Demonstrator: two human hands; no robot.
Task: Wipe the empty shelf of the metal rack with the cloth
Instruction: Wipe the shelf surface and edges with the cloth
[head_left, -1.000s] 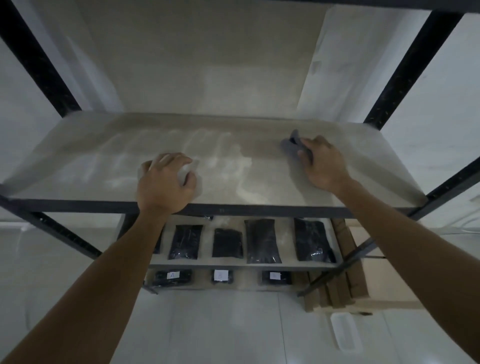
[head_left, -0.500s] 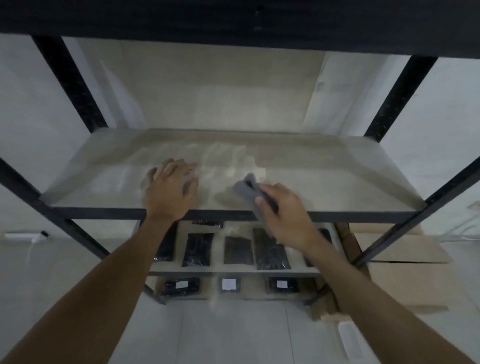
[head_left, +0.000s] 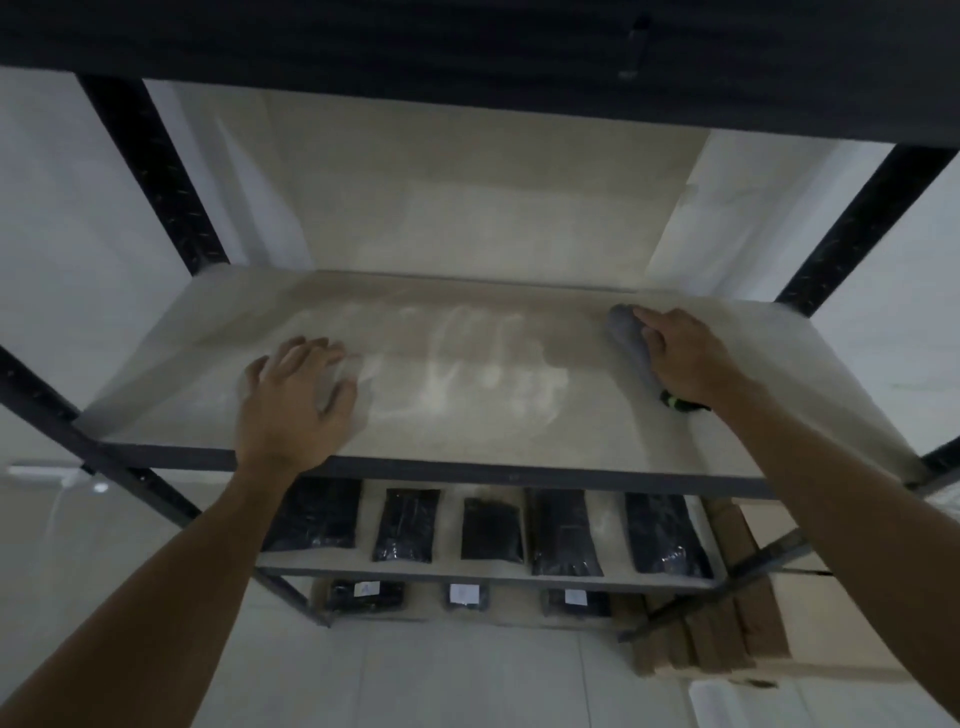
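Right hand (head_left: 685, 358): fingers curled around the grey cloth (head_left: 631, 345), pressing it on the right rear area of the empty shelf (head_left: 467, 431). Left hand (head_left: 293, 397): fingers straight, slightly spread, flat on the shelf near its front left edge. Black packets (head_left: 563, 532) lie on the shelf below.
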